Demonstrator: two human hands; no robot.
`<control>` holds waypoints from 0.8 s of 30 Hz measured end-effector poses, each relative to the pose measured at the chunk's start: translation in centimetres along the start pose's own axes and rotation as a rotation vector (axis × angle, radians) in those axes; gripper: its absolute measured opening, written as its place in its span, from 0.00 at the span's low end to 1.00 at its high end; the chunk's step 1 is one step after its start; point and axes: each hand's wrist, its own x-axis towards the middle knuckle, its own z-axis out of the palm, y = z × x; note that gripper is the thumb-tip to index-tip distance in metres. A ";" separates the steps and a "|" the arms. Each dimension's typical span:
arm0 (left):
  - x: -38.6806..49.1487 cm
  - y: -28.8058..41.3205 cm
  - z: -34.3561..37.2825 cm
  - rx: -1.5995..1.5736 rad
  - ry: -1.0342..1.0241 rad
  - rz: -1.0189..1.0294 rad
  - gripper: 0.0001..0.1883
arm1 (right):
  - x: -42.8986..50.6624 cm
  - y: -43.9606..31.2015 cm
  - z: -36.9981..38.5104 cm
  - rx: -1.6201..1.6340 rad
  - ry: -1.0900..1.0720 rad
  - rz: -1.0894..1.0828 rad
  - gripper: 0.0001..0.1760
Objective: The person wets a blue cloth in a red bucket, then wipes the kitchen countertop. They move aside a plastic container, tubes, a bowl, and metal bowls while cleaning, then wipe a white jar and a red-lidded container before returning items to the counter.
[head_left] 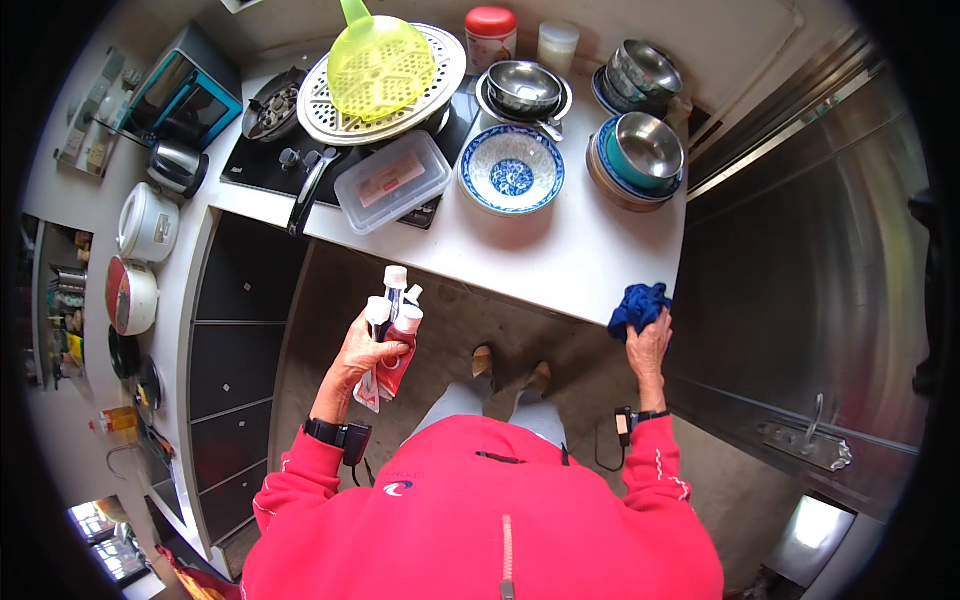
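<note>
My left hand [367,351] grips several white-capped tubes [397,337], held upright in front of the counter edge. On the right, my right hand [649,341] holds a bunched dark blue cloth [640,309] at the counter's front corner. Between the two, farther back on the white counter [570,262], stands a blue-and-white patterned bowl [511,171]. Left of that bowl a clear plastic container with a lid [394,182] lies partly over the black cooktop [255,161]. A teal-sided metal bowl [649,146] rests on stacked dishes at the right.
A yellow-green colander [381,67] sits on a perforated steamer plate [315,101]. A pan handle [309,196] juts past the counter's front edge. Behind are metal bowls [523,84] and a red-lidded jar [490,37]. A kettle [178,166] and rice cooker [148,223] stand left.
</note>
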 end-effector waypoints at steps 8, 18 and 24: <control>-0.7 1.7 -0.7 -0.005 0.066 0.052 0.31 | 4.3 -8.6 6.4 -0.046 -0.026 -0.288 0.33; -2.8 0.3 -5.0 -0.142 0.211 0.053 0.27 | 7.6 -17.9 5.9 0.830 -0.266 0.060 0.35; -3.2 -0.3 -6.4 -0.208 0.237 0.078 0.26 | 11.2 -22.3 13.4 1.373 -0.624 0.778 0.27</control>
